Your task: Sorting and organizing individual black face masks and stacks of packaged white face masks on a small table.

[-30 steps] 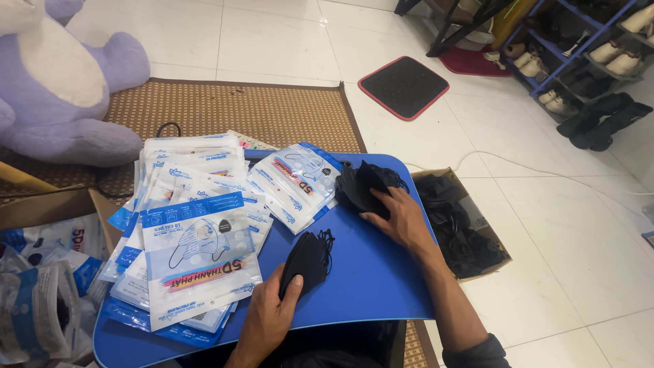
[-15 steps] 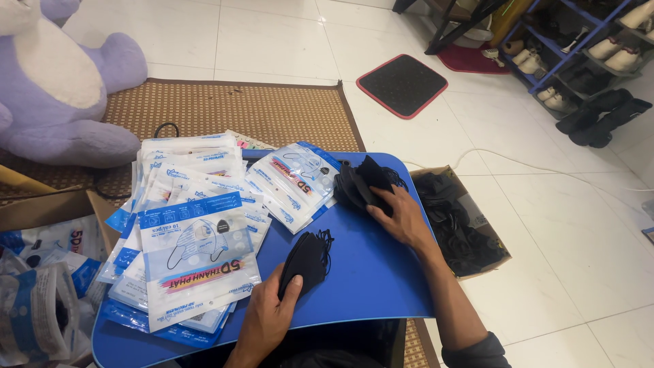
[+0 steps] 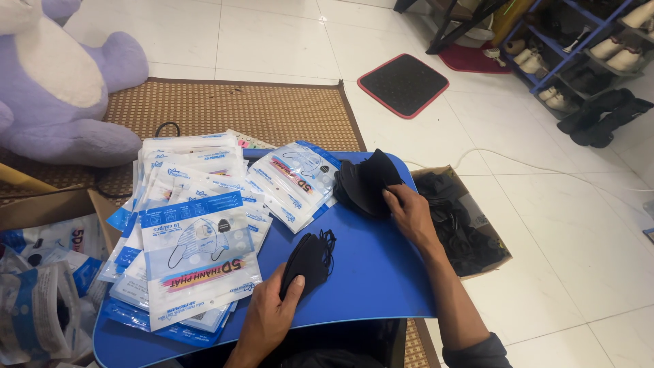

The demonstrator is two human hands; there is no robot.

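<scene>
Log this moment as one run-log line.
left hand: on small mask stack | right hand: on mask pile | blue table: packets at left | box: black masks

A home floor: plush toy (image 3: 61, 88), shoe rack (image 3: 579, 48), woven mat (image 3: 238, 112).

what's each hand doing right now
Left hand: closed on a small stack of black masks on the blue table.
Right hand: fingers rest on a bigger black mask pile; whether it grips cannot be told.
</scene>
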